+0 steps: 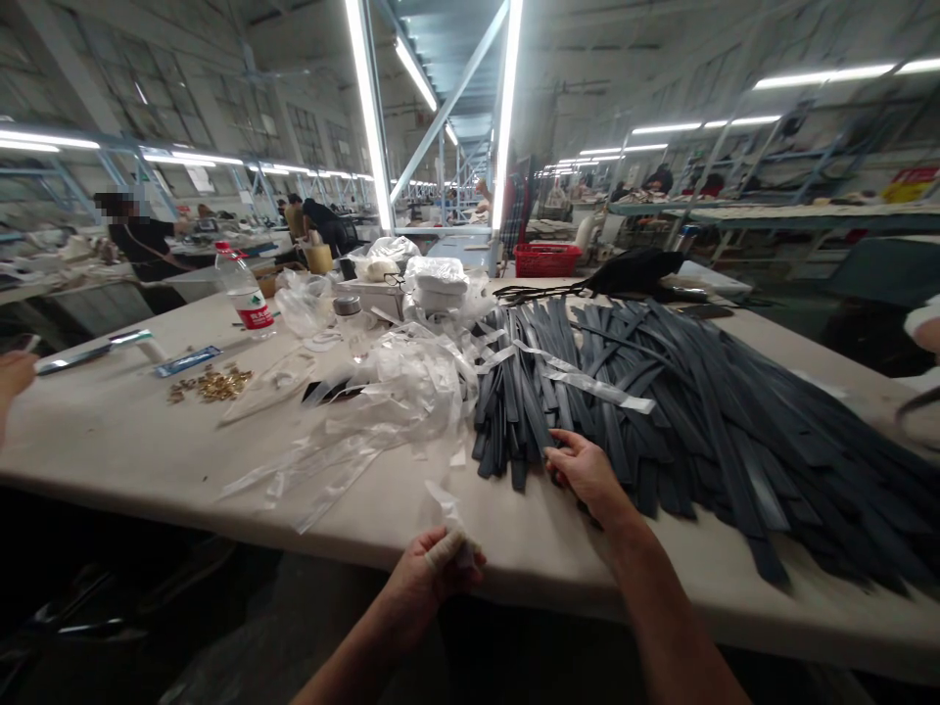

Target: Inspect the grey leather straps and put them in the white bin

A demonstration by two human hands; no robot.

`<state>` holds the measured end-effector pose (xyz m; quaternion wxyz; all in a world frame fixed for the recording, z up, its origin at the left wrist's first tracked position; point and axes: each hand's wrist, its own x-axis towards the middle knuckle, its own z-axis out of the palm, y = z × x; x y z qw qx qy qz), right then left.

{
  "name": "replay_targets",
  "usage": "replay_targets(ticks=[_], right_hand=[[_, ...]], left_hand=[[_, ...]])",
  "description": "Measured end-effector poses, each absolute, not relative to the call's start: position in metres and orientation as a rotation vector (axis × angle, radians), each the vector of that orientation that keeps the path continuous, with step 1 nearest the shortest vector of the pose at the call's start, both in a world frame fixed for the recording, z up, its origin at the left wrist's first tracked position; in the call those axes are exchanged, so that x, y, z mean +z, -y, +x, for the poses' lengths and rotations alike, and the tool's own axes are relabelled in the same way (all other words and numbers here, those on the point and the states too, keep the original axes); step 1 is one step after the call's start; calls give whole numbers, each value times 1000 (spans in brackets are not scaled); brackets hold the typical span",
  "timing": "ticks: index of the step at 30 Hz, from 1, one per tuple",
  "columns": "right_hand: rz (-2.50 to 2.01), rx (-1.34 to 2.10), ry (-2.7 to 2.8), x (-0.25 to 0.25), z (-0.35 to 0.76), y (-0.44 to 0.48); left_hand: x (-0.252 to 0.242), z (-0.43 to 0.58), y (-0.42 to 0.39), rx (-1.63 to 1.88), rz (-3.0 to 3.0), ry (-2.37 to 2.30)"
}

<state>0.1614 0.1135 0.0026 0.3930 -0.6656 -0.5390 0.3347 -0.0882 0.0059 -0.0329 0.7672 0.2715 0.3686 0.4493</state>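
My left hand (441, 563), its thumb wrapped in pale tape, is closed at the table's front edge. A short white translucent strip (445, 501) sticks up from its fingers. My right hand (584, 475) pinches the near end of a dark grey strap (535, 421) at the left side of a large heap of similar straps (661, 392). Long white strips (598, 387) lie across the top of that heap. To its left spreads a loose pile of white translucent strips (411, 382). The fingertips of my right hand are partly hidden.
On the table (147, 431) lie small gold-coloured metal pieces (224, 384), a blue packet (188, 360) and a red-capped bottle (246, 294). A red basket (547, 260) stands behind. Another person's hand (16, 372) shows at the left edge; a person's arm enters at the right.
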Motion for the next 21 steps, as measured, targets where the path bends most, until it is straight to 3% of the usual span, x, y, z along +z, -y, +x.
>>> replay_targets(ticks=[5, 14, 21], right_hand=[[-1656, 893, 1319, -1, 175, -96], [-1771, 602, 1583, 17, 150, -117], [-1677, 838, 1539, 9, 160, -99]], left_hand=[[-31, -86, -5, 968, 623, -821], [-34, -87, -6, 974, 635, -812], [-33, -87, -4, 985, 595, -805]])
